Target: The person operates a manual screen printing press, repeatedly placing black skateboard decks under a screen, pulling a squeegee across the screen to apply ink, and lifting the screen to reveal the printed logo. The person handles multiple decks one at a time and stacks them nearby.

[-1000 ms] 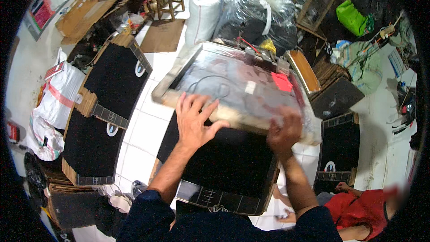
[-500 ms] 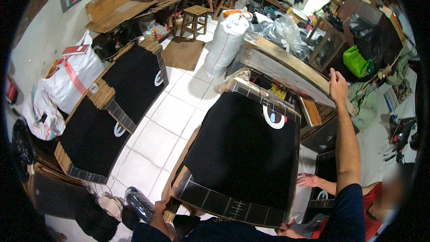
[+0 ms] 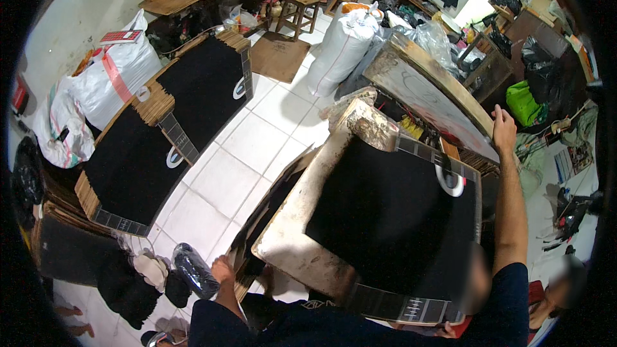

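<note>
A tilted wooden-framed panel [image 3: 437, 106] rises at the right, its upper edge held by my right hand [image 3: 504, 130], fingers closed at the rim. My left hand [image 3: 223, 270] has curled fingers at the left edge of a stack of boards [image 3: 239, 286]; its fingertips are partly hidden. Before me lies a large black sheet [image 3: 392, 225] over a stained pale board [image 3: 292, 225], which shows along the left and lower left. Dark strips with white lines [image 3: 402, 305] run along its near edge. A white ring-shaped roll [image 3: 453, 183] rests on its far right part.
More black sheets [image 3: 128, 180] cover boards at the left, with another white roll [image 3: 173, 157] on them. Stuffed white sacks [image 3: 344, 45] stand ahead. A stool [image 3: 299, 13] is farther back. Another person [image 3: 536, 302] is close at the lower right.
The black sheet has shifted right, baring the pale board at its left. My left hand has moved up along the stack's edge. The other person has leaned in at the lower right.
</note>
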Action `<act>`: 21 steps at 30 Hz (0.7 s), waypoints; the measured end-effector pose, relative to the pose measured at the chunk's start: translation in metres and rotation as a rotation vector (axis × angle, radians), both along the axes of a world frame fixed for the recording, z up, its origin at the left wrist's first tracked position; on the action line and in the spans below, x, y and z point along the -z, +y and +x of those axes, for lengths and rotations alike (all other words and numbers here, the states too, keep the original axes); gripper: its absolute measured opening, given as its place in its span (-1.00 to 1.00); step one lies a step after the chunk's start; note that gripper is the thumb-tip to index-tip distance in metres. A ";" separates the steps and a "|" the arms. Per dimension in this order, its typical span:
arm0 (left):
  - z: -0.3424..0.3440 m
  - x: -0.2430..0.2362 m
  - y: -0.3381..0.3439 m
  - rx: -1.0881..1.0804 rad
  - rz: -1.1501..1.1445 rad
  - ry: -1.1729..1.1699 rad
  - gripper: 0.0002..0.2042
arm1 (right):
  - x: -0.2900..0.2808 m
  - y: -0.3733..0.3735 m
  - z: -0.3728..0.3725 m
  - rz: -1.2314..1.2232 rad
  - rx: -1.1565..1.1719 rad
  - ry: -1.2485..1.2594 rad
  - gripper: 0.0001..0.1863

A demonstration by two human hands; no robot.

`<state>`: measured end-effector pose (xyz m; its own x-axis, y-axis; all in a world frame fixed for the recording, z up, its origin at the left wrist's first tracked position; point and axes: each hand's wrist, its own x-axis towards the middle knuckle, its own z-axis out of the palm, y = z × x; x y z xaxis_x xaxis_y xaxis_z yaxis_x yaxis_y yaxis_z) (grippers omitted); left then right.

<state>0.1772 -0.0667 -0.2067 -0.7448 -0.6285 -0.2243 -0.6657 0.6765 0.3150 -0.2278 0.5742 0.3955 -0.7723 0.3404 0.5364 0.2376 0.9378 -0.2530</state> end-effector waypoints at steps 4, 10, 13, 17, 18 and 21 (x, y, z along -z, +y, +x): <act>-0.107 -0.087 -0.033 0.187 -0.322 0.242 -0.73 | -0.004 0.001 -0.003 0.014 -0.010 -0.007 -0.39; -0.201 -0.314 -0.098 0.137 -0.583 0.354 -0.71 | -0.009 -0.004 -0.003 0.011 0.028 -0.051 -0.42; -0.143 -0.434 -0.163 0.136 -0.576 0.486 -0.74 | -0.011 -0.006 -0.004 -0.009 0.056 -0.053 -0.43; -0.059 -0.565 -0.299 0.058 -0.547 0.434 -0.62 | -0.016 -0.007 -0.008 -0.014 0.073 -0.055 -0.44; -0.038 -0.579 -0.331 0.037 -0.488 0.407 -0.62 | -0.018 -0.007 -0.009 -0.012 0.076 -0.050 -0.44; 0.006 -0.550 -0.397 0.009 -0.314 0.699 -0.64 | -0.022 -0.007 -0.013 -0.012 0.077 -0.072 -0.44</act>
